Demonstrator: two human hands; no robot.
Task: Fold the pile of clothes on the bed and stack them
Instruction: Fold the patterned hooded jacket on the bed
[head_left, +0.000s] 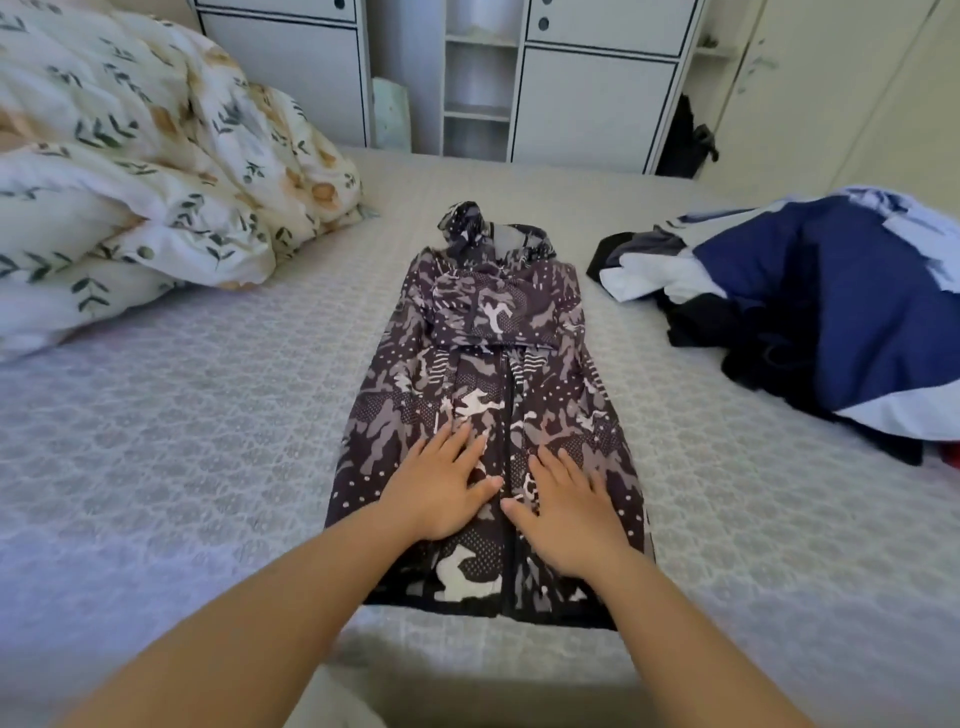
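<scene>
Both forearms are reaching in from the near edge of the bed (208, 441). The left hand (441, 488) and the right hand (563, 514) are lying flat, fingers straight and slightly spread, gripping nothing, and are pressing on the lower part of a camouflage-patterned hooded jacket (493, 374), one hand on each side of its dark zip. The jacket is lying lengthwise along the middle of the bed, hem towards the near edge, hood towards the far edge, with its sleeves folded across the chest. Towards the right edge, a pile of clothes (810, 312) in blue, white and black is lying apart from the jacket. Towards the far left corner, a leaf-printed duvet (156, 171) is lying bunched. Beyond the far edge, white cabinets (592, 98) are standing.
</scene>
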